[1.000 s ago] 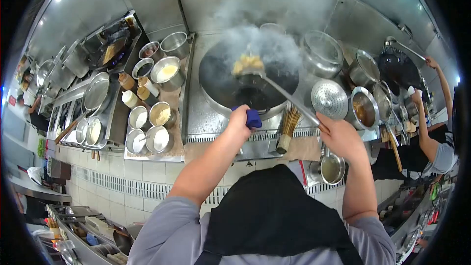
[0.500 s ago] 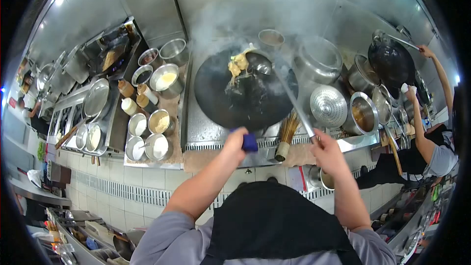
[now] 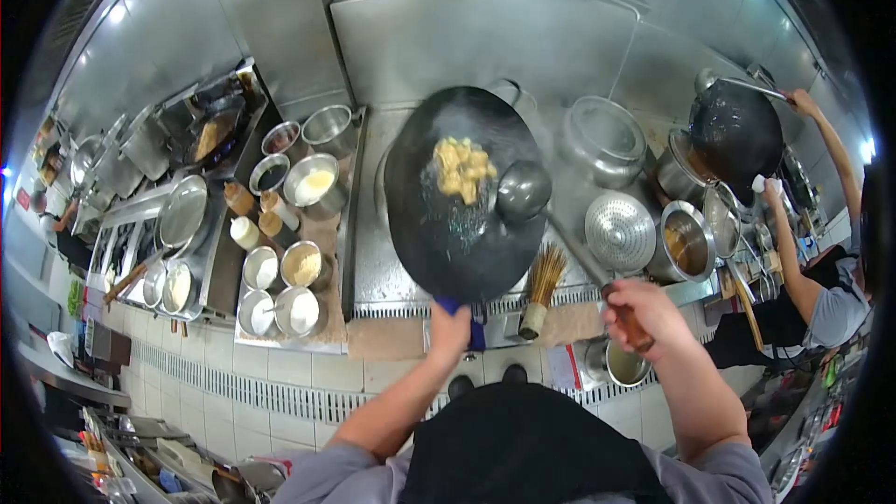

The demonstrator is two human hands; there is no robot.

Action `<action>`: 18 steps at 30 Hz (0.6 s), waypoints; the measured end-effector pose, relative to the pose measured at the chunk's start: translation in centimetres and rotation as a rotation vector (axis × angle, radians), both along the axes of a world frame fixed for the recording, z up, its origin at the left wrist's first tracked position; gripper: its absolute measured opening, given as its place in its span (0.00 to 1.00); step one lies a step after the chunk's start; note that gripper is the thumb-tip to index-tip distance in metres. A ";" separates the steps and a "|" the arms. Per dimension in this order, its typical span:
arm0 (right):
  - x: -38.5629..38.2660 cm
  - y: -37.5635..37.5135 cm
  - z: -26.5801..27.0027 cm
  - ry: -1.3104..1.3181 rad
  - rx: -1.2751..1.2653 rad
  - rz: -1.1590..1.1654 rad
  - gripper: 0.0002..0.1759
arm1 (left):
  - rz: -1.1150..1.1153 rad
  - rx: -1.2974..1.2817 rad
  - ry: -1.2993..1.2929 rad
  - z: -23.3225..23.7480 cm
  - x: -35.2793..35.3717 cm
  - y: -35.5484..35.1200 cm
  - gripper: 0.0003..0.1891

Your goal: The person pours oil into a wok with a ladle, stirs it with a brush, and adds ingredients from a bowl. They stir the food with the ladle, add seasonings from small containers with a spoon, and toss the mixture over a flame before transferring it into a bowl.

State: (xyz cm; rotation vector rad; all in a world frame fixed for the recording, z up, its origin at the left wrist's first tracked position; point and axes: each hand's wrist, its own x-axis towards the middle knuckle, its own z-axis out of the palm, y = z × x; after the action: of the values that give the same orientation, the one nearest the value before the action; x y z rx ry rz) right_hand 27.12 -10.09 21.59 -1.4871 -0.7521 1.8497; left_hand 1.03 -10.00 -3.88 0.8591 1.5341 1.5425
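Note:
My left hand [image 3: 450, 329] is closed around the near edge of a black wok [image 3: 420, 233], with a blue cloth [image 3: 478, 331] in its grip. The wok tilts up toward the back over the steel stove. Pale yellow pieces of food [image 3: 463, 170] lie bunched in its upper middle, and wet, shiny streaks run below them. In my right hand [image 3: 651, 315] is the wooden handle of a long ladle [image 3: 525, 190]. The ladle's bowl overlaps the right side of the wok, just beside the food.
A bamboo brush [image 3: 541, 294] stands right of the wok, near a perforated strainer [image 3: 621, 231] and a lidded pot [image 3: 605, 140]. Seasoning bowls [image 3: 303, 311] and squeeze bottles [image 3: 245, 231] line the left. At far right, a co-worker's arm [image 3: 791, 247] extends to another wok [image 3: 735, 126].
The wok has tipped up toward the back, and the food has gathered in its middle. The ladle has come down and right, my right hand lower. Steam has thinned.

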 end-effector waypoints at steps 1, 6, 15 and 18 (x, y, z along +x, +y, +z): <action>-0.8 -0.3 0.9 0.058 -0.008 0.050 0.09 | -0.002 0.009 -0.002 1.0 0.4 0.3 0.21; -3.2 -3.6 2.8 0.141 -0.077 0.196 0.07 | -0.096 -0.207 -0.383 7.5 0.4 1.1 0.11; -1.7 -4.8 2.8 -0.224 -0.021 0.533 0.11 | -0.150 -0.490 -0.907 9.6 -1.6 1.3 0.04; -1.8 -4.7 2.6 -0.175 -0.033 0.479 0.10 | -0.161 -0.507 -0.889 9.6 -1.4 1.6 0.05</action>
State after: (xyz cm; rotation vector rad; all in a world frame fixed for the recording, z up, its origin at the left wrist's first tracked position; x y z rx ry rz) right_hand 25.37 -14.77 24.20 -1.6053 -1.2561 2.0959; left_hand -0.40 -8.35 5.72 -0.0273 1.0587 1.0915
